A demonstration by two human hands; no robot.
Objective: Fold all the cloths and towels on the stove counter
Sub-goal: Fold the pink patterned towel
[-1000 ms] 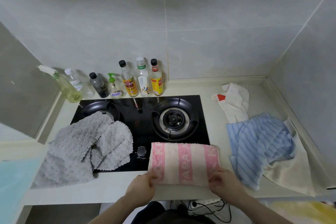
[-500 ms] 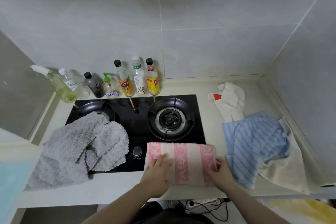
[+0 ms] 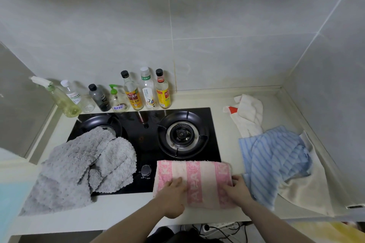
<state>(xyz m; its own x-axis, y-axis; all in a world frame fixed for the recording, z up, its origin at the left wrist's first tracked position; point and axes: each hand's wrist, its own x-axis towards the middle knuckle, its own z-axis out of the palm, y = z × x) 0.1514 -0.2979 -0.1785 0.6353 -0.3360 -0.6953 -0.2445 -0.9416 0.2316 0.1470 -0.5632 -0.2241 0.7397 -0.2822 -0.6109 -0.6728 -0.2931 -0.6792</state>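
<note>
Head view looks down on a pale stove counter (image 3: 126, 209) where both hands rest on a folded pink-and-cream striped towel (image 3: 199, 181) lying at the front edge, partly over the black gas hob (image 3: 144, 136). The left hand (image 3: 173, 195) lies flat on the towel's left half, fingers straight and pressing down, holding nothing. The right hand (image 3: 238, 189) sits at the towel's right end with its fingers on the cloth; whether they curl under the edge or only press on it cannot be told. The two hands are apart, with the middle pink stripe between them. Just to the left of the left hand, beyond a hob knob (image 3: 146, 169), a crumpled grey fluffy cloth (image 3: 79, 169) spreads over the left burner and down to the counter front. Touching the right hand's outer side is a rumpled blue striped cloth (image 3: 276, 162), which lies on top of a cream cloth (image 3: 308, 193) spread toward the right wall. Beyond those, farther from the hands, a white cloth with a red patch (image 3: 248, 112) lies bunched, its near end under the blue one. Ahead of the hands, past the right burner (image 3: 182, 134), a row of bottles (image 3: 136, 92) stands along the tiled wall.
</note>
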